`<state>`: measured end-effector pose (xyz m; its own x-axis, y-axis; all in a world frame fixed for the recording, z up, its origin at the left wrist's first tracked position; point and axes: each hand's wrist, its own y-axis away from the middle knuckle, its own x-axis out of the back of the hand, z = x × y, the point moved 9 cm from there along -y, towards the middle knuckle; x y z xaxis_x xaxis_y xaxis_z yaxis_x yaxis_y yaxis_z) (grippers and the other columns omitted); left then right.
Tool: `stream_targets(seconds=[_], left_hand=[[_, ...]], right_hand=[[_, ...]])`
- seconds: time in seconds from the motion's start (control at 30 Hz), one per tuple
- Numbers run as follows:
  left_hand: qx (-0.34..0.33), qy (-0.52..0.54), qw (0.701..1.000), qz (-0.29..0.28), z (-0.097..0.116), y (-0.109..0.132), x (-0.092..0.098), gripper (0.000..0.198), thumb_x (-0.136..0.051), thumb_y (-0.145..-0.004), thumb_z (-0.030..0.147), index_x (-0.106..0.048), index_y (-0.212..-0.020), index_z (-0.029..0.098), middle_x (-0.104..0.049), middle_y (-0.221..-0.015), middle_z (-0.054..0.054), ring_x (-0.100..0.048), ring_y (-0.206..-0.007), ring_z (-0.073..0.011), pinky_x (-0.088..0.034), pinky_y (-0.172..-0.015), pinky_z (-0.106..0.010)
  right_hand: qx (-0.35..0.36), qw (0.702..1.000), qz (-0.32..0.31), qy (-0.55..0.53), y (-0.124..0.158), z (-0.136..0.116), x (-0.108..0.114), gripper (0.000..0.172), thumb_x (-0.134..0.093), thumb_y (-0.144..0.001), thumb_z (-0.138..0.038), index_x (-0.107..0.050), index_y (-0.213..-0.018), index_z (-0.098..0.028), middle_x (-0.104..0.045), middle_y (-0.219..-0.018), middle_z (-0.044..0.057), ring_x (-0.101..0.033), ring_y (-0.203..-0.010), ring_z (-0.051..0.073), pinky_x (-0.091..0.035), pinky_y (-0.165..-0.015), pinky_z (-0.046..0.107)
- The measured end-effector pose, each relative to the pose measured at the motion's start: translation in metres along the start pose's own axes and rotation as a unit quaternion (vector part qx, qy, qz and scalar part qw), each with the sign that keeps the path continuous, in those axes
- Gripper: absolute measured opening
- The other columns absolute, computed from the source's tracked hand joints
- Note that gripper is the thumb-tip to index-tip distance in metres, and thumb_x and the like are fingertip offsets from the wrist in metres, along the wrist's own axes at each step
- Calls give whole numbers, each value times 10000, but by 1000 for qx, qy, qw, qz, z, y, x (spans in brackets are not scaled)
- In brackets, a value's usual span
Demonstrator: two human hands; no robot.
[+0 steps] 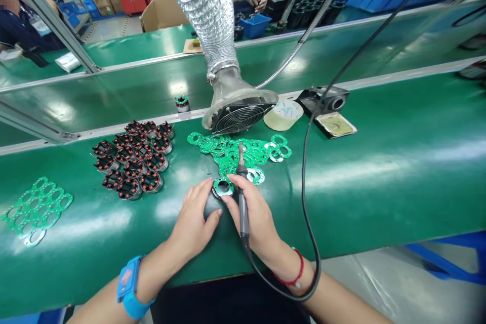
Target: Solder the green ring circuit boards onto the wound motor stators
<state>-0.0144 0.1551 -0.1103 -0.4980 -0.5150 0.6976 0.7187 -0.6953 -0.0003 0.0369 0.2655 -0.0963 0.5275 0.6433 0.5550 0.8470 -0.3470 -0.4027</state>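
The left hand's (195, 220) loosely spread fingers are steadying the small, likely light but delicate coil unit (223, 186) by its rim on the tabletop (379, 187), while the right hand's (258, 220) fingers are gripping the soldering iron (242, 197) beside it.

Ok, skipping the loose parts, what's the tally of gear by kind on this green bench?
Black soldering iron with cord: 1
Black iron stand with yellow sponge: 1
Cream tape roll: 1
Silver-ducted fume extractor fan: 1
Total: 4

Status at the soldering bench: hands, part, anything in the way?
Right hand grips black soldering iron. Left hand touches small round green-topped part. Green ring boards piled just behind.
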Motion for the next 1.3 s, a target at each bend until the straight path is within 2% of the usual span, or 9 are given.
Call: stream_targets(seconds=[0.17, 0.3, 0.43, 0.6, 0.73, 0.93, 1.07, 1.2, 1.3], left_hand=[[0, -57, 998, 13, 1, 3, 2, 559, -511, -851, 221, -326, -1376, 168, -428, -1404, -150, -388, -1299, -294, -321, -1060, -520], [25, -2, 1000, 18, -2, 6, -2, 610, -511, -855, 232, -255, -1405, 166, -401, -1401, -160, -369, -1314, -277, -315, -1078, -508], [-18, 47, 999, 5, 0, 0, 4, 558, -505, -863, 211, -308, -1385, 191, -425, -1382, -131, -377, -1299, -244, -318, -1090, -463], [-68, 17, 997, -24, 2, -5, 8, 533, -532, -844, 183, -361, -1348, 208, -462, -1353, -119, -397, -1265, -253, -328, -1068, -469], [-41, -25, 999, 18, 3, -10, 6, 580, -583, -823, 218, -323, -1339, 174, -449, -1348, -154, -406, -1246, -280, -334, -1036, -502], [-9, -86, 996, 27, 18, -25, 6, 339, -624, -810, 281, -517, -1108, 163, -596, -1101, -112, -522, -1021, -275, -425, -883, -461], [-15, -94, 991, 89, 20, -38, 43, 319, -624, -804, 268, -530, -1097, 182, -603, -1107, -93, -533, -1033, -250, -422, -918, -435], [51, -154, 964, 211, -4, -73, 121, 354, -595, -826, 334, -534, -1134, 170, -601, -1150, -93, -550, -1069, -222, -436, -927, -363], [111, -217, 941, 235, -28, -120, 170, 394, -516, -878, 373, -516, -1180, 120, -621, -1120, -114, -584, -1013, -206, -454, -885, -317]], right_hand=[[-8, 1000, -11, -11, -1, 3, -1, 373, -527, -898, -251, -461, -1263, -212, -618, -1140, 92, -606, -1038, 216, -533, -859, 370], [-13, 1000, -10, -14, 0, 2, -2, 348, -501, -908, -237, -464, -1254, -221, -618, -1135, 90, -604, -1036, 221, -526, -873, 401], [8, 1000, -20, -10, -2, -2, -3, 344, -492, -910, -217, -466, -1253, -220, -620, -1116, 89, -601, -1020, 221, -525, -873, 406], [41, 998, -39, -6, -2, -4, -4, 368, -459, -921, -191, -443, -1288, -220, -623, -1109, 87, -600, -1004, 214, -538, -841, 393], [75, 996, -56, -10, -2, -7, -5, 399, -447, -923, -185, -421, -1318, -227, -618, -1167, 89, -602, -1053, 212, -536, -876, 403], [89, 995, 38, -8, -2, -11, 22, 419, -479, -896, -186, -432, -1312, -208, -619, -1215, 106, -611, -1101, 230, -527, -923, 429], [59, 995, 82, -3, -2, -2, 35, 411, -463, -899, -213, -437, -1309, -202, -631, -1198, 105, -641, -1054, 240, -544, -896, 433], [58, 995, 78, 4, -1, 2, 34, 433, -464, -893, -212, -425, -1323, -205, -629, -1199, 103, -637, -1064, 242, -565, -858, 390], [85, 992, 88, 20, -1, -1, 34, 448, -460, -893, -218, -404, -1337, -218, -642, -1182, 91, -648, -1041, 246, -582, -819, 387]])
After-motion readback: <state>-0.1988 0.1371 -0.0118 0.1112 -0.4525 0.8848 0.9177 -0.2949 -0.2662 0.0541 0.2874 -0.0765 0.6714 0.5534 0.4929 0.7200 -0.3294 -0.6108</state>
